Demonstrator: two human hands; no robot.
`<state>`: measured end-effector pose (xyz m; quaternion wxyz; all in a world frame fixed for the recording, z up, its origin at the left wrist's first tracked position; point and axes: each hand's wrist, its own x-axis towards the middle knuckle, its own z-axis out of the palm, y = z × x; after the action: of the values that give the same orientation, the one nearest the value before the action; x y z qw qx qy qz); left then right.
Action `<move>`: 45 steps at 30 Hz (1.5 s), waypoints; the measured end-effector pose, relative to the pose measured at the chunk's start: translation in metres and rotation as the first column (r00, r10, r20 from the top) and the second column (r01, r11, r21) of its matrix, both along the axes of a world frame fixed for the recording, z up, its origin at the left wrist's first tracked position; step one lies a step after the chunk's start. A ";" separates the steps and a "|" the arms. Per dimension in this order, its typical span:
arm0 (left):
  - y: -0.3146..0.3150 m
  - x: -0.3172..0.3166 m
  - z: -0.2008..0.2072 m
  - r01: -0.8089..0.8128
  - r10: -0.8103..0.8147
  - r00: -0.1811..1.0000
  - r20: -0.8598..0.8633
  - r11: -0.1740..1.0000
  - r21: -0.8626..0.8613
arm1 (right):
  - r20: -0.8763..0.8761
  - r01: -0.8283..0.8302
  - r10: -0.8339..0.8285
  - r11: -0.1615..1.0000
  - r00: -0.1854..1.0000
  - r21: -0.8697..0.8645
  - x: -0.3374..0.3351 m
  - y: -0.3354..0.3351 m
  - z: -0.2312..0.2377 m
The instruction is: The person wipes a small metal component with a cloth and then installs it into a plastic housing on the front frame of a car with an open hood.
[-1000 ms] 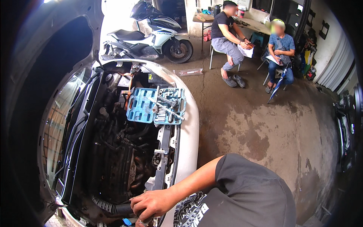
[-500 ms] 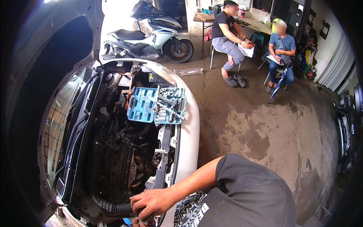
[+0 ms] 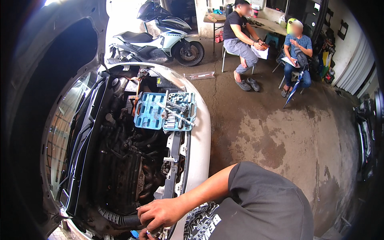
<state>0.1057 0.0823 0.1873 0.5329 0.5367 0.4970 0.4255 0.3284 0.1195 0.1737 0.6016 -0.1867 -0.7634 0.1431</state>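
Note:
My right hand [image 3: 163,212] reaches down over the front corner of the engine bay, back up, its fingers bent and closed. Its fingertips come beside a black corrugated hose [image 3: 130,220]; whether they touch it I cannot tell. Just below, at the bottom edge, shows part of my left hand [image 3: 154,235], with its fingers drawn together. Between the two hands is a small shiny metal piece [image 3: 148,232], too covered to name. A blue cap [image 3: 135,233] lies just left of the hands.
An open blue socket-set case [image 3: 150,116] lies across the car's front edge, loose ratchet tools on top. The raised hood [image 3: 60,52] stands at left. Beyond are a white motorcycle [image 3: 168,38], two seated people [image 3: 236,36], a table [image 3: 268,26] and sandals [image 3: 248,85].
My hands have shifted only slightly, and the small metal piece between them shows more brightly. In the background, the person in blue has raised a hand toward the chest.

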 end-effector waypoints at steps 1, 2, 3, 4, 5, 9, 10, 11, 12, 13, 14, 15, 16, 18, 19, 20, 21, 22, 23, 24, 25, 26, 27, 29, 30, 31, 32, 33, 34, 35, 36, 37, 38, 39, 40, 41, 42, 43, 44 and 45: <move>0.000 0.001 0.000 -0.013 0.013 1.000 -0.010 1.000 0.005 | 0.002 0.004 -0.004 1.000 1.000 0.006 0.000 0.000 0.000; 0.001 0.003 0.001 -0.025 0.025 1.000 -0.019 1.000 0.010 | 0.005 0.010 -0.010 1.000 1.000 0.012 0.000 0.001 0.001; 0.001 0.006 0.004 -0.031 0.031 0.999 -0.021 0.999 0.018 | 0.002 0.010 -0.010 0.999 1.000 0.030 -0.001 0.000 0.001; -0.001 0.010 0.008 -0.037 0.038 0.999 -0.023 0.999 0.026 | -0.002 0.010 -0.010 0.999 1.000 0.048 -0.003 0.000 0.000; -0.002 0.012 0.011 -0.044 0.045 0.999 -0.026 0.998 0.033 | -0.006 0.009 -0.008 0.998 1.000 0.066 -0.004 -0.001 0.000; 0.003 -0.004 -0.001 0.006 -0.005 1.000 -0.027 1.000 0.020 | -0.013 0.045 -0.045 0.998 0.999 0.036 0.001 0.002 0.001; 0.002 -0.005 0.000 0.009 -0.009 1.000 -0.023 1.000 0.011 | -0.023 0.049 -0.048 0.997 0.999 0.057 -0.002 0.002 0.002; 0.001 -0.004 0.004 0.013 -0.013 1.000 -0.020 1.000 0.000 | -0.034 0.054 -0.052 0.996 0.998 0.076 -0.005 0.002 0.002; 0.000 0.000 0.008 0.007 -0.007 1.000 -0.013 1.000 0.017 | -0.030 0.031 -0.029 0.997 0.999 0.075 -0.005 0.000 0.001; -0.002 0.007 0.011 0.001 -0.001 1.000 -0.006 0.999 0.035 | -0.026 0.008 -0.006 0.997 1.000 0.073 -0.005 -0.001 0.001; -0.002 0.011 0.015 -0.009 0.009 1.000 0.001 0.999 0.054 | -0.023 -0.017 0.019 0.997 1.000 0.074 -0.005 -0.002 0.001; -0.002 0.008 0.012 0.007 -0.008 1.000 0.025 0.999 0.049 | -0.017 -0.036 0.036 0.999 0.999 0.030 -0.002 0.001 0.003; -0.001 0.001 0.005 0.022 -0.024 0.998 0.049 0.999 0.045 | 0.026 -0.003 0.004 1.000 1.000 -0.024 0.003 0.000 0.004; 0.000 0.006 0.009 0.033 -0.037 0.998 0.054 0.997 0.067 | -0.014 -0.010 0.010 1.000 1.000 0.018 -0.002 0.000 0.001; 0.000 0.010 0.013 0.027 -0.030 0.999 0.032 0.996 0.091 | -0.013 -0.049 0.049 0.998 0.999 0.044 -0.006 -0.002 0.002; -0.001 0.013 0.017 0.023 -0.024 1.000 0.005 0.993 0.112 | -0.015 -0.086 0.087 0.994 0.996 0.068 -0.011 -0.006 0.001; -0.001 0.010 0.015 0.024 -0.025 1.000 0.007 0.996 0.087 | -0.007 -0.071 0.072 0.995 0.997 0.074 -0.012 -0.007 -0.001; 0.001 0.006 0.011 0.024 -0.025 1.000 0.010 0.998 0.063 | -0.003 -0.061 0.061 0.996 0.998 0.058 -0.010 -0.006 -0.003; 0.002 0.005 0.010 0.020 -0.021 1.000 0.017 0.999 0.041 | 0.005 -0.054 0.054 0.998 0.999 0.045 -0.004 -0.003 0.000; 0.001 0.006 0.011 0.014 -0.015 1.000 0.023 0.999 0.044 | 0.014 -0.048 0.047 0.998 0.999 0.032 -0.002 -0.001 0.002; -0.001 0.007 0.013 0.009 -0.010 1.000 0.029 0.999 0.048 | 0.002 -0.058 0.058 0.998 0.998 -0.007 -0.001 -0.003 0.002; -0.001 0.008 0.015 0.006 -0.008 0.999 0.033 0.999 0.050 | 0.002 -0.044 0.044 0.999 0.999 -0.004 -0.002 -0.002 0.001; -0.001 0.008 0.013 -0.005 0.004 0.998 0.057 1.000 0.018 | 0.001 -0.030 0.030 1.000 1.000 -0.002 -0.002 -0.002 0.000; -0.001 0.005 0.007 -0.007 0.005 0.998 0.065 1.000 0.029 | 0.001 -0.022 0.022 1.000 1.000 -0.006 -0.003 -0.002 0.000; 0.000 0.004 0.005 -0.008 0.005 0.998 0.070 0.999 0.035 | 0.002 -0.028 0.029 1.000 1.000 -0.013 -0.003 -0.002 0.000; 0.000 0.002 0.005 -0.003 0.001 0.998 0.062 0.999 0.034 | 0.003 -0.035 0.035 0.999 0.999 -0.019 -0.002 -0.002 0.001; 0.000 0.001 0.005 0.000 -0.002 0.999 0.052 0.999 0.032 | 0.002 -0.003 0.003 1.000 1.000 -0.001 -0.002 -0.001 0.002; 0.000 0.000 0.005 0.004 -0.005 0.999 0.042 1.000 0.031 | 0.001 0.029 -0.029 0.999 1.000 0.017 -0.003 0.001 0.003; 0.000 0.000 0.005 0.001 -0.003 0.999 0.046 0.999 0.038 | -0.001 0.062 -0.062 0.997 0.998 0.035 -0.003 0.001 0.003; 0.000 0.001 0.006 -0.001 -0.002 0.999 0.052 0.999 0.045 | -0.003 0.038 -0.038 0.999 0.999 0.024 -0.004 0.001 0.002; 0.000 0.002 0.006 -0.002 -0.001 0.998 0.058 0.999 0.052 | -0.006 0.015 -0.015 1.000 1.000 0.014 -0.005 -0.001 0.001; 0.000 0.002 0.006 -0.002 -0.001 0.997 0.074 0.999 0.032 | -0.008 -0.008 0.008 1.000 1.000 0.003 -0.006 -0.002 0.000; -0.001 0.001 0.005 -0.002 0.001 0.996 0.090 1.000 0.012 | -0.007 -0.018 0.018 1.000 1.000 0.001 -0.005 -0.002 0.001; -0.001 0.000 0.005 -0.001 0.002 0.994 0.107 1.000 -0.007 | -0.004 -0.029 0.029 1.000 1.000 -0.001 -0.003 -0.002 0.002; -0.001 0.001 0.005 0.003 -0.002 0.993 0.115 1.000 -0.004 | -0.002 -0.038 0.038 0.999 0.999 -0.003 -0.001 -0.002 0.003; -0.001 0.003 0.005 0.004 -0.004 0.992 0.124 1.000 -0.001 | 0.000 -0.025 0.025 1.000 1.000 -0.009 -0.002 -0.002 0.002; -0.001 0.003 0.004 0.005 -0.005 0.991 0.133 1.000 0.003 | 0.002 -0.013 0.013 1.000 1.000 -0.014 -0.002 -0.001 0.001; -0.001 0.003 0.003 0.001 -0.006 0.990 0.140 1.000 0.031 | 0.003 -0.003 0.003 1.000 1.000 -0.019 -0.002 -0.001 0.001; -0.003 0.000 0.002 0.004 -0.008 0.991 0.134 1.000 0.030 | 0.000 -0.014 0.014 1.000 1.000 -0.013 -0.004 -0.001 0.001; -0.004 -0.001 0.002 0.002 -0.005 0.992 0.126 1.000 0.028 | -0.005 -0.031 0.031 1.000 1.000 -0.006 -0.005 0.000 0.003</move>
<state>0.1044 0.0781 0.1894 0.5561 0.5172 0.4555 0.4645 0.3234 0.1195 0.1765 0.6005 -0.1764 -0.7643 0.1553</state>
